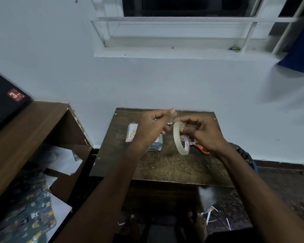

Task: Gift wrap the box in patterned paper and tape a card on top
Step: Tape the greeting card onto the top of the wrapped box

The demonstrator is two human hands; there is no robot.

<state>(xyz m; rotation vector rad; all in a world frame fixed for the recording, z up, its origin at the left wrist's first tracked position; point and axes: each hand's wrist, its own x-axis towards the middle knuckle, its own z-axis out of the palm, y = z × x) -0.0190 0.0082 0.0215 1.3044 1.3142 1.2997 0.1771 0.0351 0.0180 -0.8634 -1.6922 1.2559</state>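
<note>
On the small brown table [165, 165] against the wall, the box [156, 146] is already sitting wrapped in patterned paper, partly hidden under the left forearm, with the card [132, 133] lying on its top, so the wrapping looks done and only the taping of the card seems to be left. The right hand [204, 134] is gripping the roll of tape [180, 141] on edge above the table while the left hand [156, 123] is pinching at what is probably the tape's loose end, too faint to make out. Orange-handled scissors [201, 149] are lying behind the roll.
</note>
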